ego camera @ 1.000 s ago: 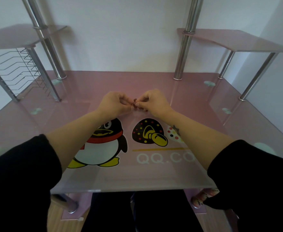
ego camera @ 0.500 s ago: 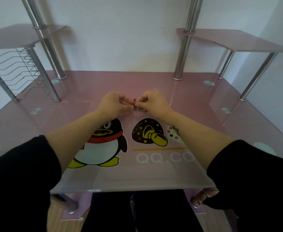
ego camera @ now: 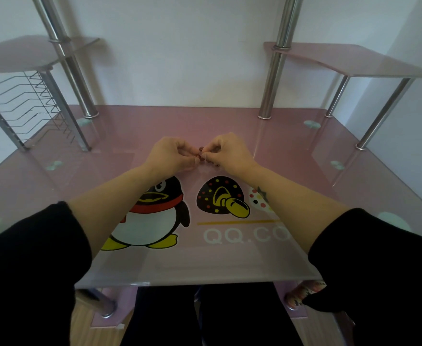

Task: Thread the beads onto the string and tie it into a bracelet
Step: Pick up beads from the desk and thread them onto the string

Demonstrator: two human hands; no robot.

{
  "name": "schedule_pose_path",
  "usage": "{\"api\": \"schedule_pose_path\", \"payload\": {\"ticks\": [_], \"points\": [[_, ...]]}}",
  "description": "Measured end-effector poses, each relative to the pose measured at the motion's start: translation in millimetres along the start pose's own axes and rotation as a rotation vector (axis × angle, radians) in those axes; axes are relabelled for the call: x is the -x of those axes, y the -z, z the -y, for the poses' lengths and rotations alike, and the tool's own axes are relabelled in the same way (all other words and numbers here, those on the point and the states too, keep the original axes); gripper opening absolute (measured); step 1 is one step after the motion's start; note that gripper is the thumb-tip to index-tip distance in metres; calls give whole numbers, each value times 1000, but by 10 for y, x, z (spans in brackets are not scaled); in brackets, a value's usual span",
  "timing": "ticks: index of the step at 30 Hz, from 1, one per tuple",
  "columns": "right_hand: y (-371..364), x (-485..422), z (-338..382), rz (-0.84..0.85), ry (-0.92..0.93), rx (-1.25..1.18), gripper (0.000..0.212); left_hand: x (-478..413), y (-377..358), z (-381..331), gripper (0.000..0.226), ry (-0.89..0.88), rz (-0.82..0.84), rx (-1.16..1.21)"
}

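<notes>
**Beads hold their place: fine work, little visible change**

Beads, dark red, show as a short run between the fingertips, just above the pink worktop and beyond the penguin print. The left hand and right hand each pinch the strand, fingertips nearly touching. Over the last second neither hand has shifted place. The string is too thin to see, so this is probably threading or knotting, but I cannot tell which.
</notes>
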State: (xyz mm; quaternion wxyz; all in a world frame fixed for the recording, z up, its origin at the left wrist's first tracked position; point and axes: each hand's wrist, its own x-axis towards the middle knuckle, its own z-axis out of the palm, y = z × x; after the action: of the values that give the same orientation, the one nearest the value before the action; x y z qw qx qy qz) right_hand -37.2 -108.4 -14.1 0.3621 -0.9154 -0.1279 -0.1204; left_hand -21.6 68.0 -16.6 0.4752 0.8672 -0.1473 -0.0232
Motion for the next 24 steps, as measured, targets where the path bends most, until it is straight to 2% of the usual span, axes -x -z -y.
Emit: {"api": "schedule_pose_path", "payload": {"ticks": [24], "points": [[3,9,4,0,-25,-32,7,-6,-18,28,12,7,37,106]]}}
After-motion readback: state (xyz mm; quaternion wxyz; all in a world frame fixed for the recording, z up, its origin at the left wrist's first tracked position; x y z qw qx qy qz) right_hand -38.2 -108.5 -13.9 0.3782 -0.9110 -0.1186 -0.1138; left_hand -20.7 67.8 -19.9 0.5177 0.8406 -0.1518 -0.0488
